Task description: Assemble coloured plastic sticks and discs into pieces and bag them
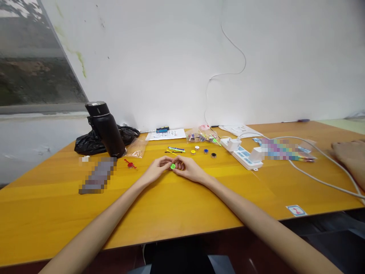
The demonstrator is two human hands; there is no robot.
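Between the fingertips of both hands is a small green round plastic piece (172, 166), just above the table. My left hand (156, 169) pinches it from the left, and my right hand (190, 169) pinches it from the right. Beyond them lie several thin coloured plastic sticks (177, 150). Small round pieces stand a little farther right: a yellow one (193, 152), a white one (197, 147), a blue one (205, 151) and a black one (213, 155). Left of my hands rests a red piece with a stick through it (130, 164).
A black bottle (106, 129) stands at left by a black plastic bag (85, 143). A clear bag of parts (202, 135), a screwdriver (162, 129) and a paper sheet (173, 134) lie behind. At right are a power strip (242, 156), white cables and another person's hand (350, 158).
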